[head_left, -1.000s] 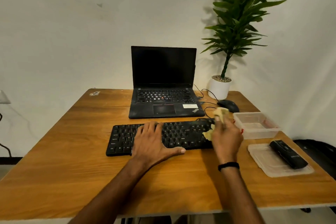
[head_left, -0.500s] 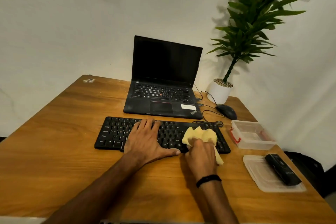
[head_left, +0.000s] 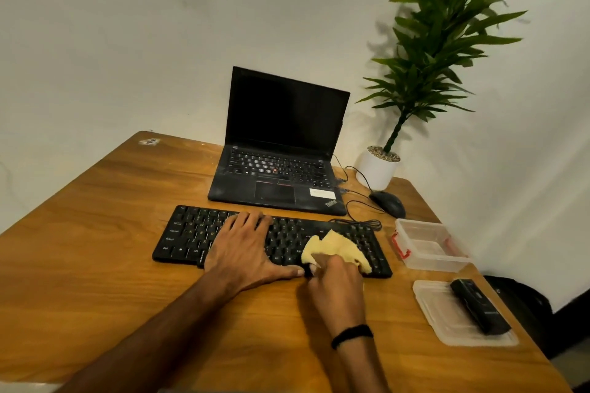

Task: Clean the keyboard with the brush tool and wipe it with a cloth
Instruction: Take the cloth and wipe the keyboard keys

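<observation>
A black keyboard (head_left: 191, 233) lies across the middle of the wooden table. My left hand (head_left: 245, 249) rests flat on its middle keys, fingers spread, thumb at the front edge. My right hand (head_left: 338, 287) grips a crumpled yellow cloth (head_left: 332, 247) and presses it on the keys right of centre, near the front edge. A black brush tool (head_left: 479, 306) lies on a clear plastic lid (head_left: 437, 313) at the right.
A black open laptop (head_left: 281, 150) stands behind the keyboard. A mouse (head_left: 388, 202) and a white potted plant (head_left: 378, 169) sit at the back right. A clear plastic box (head_left: 427, 244) stands right of the keyboard. The table (head_left: 79, 265) ends close on the right.
My right hand brought the cloth down from above the keyboard's right end onto the keys and slid it toward the front edge. The left hand stayed flat on the keyboard.
</observation>
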{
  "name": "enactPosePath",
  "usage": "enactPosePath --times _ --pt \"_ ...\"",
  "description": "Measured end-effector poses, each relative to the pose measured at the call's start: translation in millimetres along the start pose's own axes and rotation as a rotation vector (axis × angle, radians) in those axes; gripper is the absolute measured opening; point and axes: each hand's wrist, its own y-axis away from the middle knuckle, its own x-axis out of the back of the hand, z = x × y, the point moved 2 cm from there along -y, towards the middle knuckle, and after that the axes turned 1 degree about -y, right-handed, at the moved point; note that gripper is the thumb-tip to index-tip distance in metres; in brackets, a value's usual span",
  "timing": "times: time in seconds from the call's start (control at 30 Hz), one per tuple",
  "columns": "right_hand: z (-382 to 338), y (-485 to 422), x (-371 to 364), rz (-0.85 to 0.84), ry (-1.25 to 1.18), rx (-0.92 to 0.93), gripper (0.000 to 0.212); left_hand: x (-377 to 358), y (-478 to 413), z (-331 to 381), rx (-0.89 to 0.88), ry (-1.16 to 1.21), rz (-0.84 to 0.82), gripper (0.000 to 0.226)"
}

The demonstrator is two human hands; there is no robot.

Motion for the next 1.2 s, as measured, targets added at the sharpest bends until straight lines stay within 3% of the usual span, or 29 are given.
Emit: enactPosePath --times 0.1,0.17,0.23,0.27,0.43,0.5,0.6,0.67,0.77,0.83,0.97,1.13,1.2 --pt "17 -18 25 0.006 -0.552 -0.147 0.02 0 0 -1 -0.009 -0.002 0.004 0.136" --pt "28 -34 34 0.211 -0.821 -0.3 0.02 1 2 0 -0.007 0.002 0.009 0.135" --pt "30 -50 41 0.433 -0.726 -0.32 0.014 2 2 0 -0.01 0.02 0.007 0.134" --pt "28 -56 40 0.465 -0.626 -0.296 0.015 2 2 0 -0.012 0.029 0.001 0.134" --pt "-15 -49 -24 0.041 -0.078 0.101 0.019 -2 2 -1 -0.029 0.012 0.022 0.12" --pt "-21 -42 -42 0.003 0.038 0.164 0.032 -3 1 -2 -0.042 0.032 0.031 0.11" --pt "-17 -61 -32 0.065 -0.034 0.019 0.03 -2 1 -1 -0.024 0.021 0.019 0.125" --pt "-24 -60 -32 0.043 0.01 0.05 0.027 -3 1 -1 -0.033 0.018 0.023 0.121" --pt "-25 -52 -35 -0.008 0.015 0.136 0.039 -3 -1 -1 -0.026 0.039 0.031 0.118" --pt "-11 -68 -22 0.002 0.039 0.039 0.04 -3 0 -1 -0.016 0.014 0.014 0.128" --pt "14 -103 9 0.064 0.083 -0.174 0.021 -2 1 0 0.003 -0.003 0.007 0.134" --pt "-10 -92 -16 -0.047 0.077 0.047 0.016 -5 0 -1 0.005 0.004 0.01 0.134" --pt "1 -102 -9 -0.015 0.142 -0.009 0.02 -4 -1 -1 0.0 0.006 0.006 0.134"
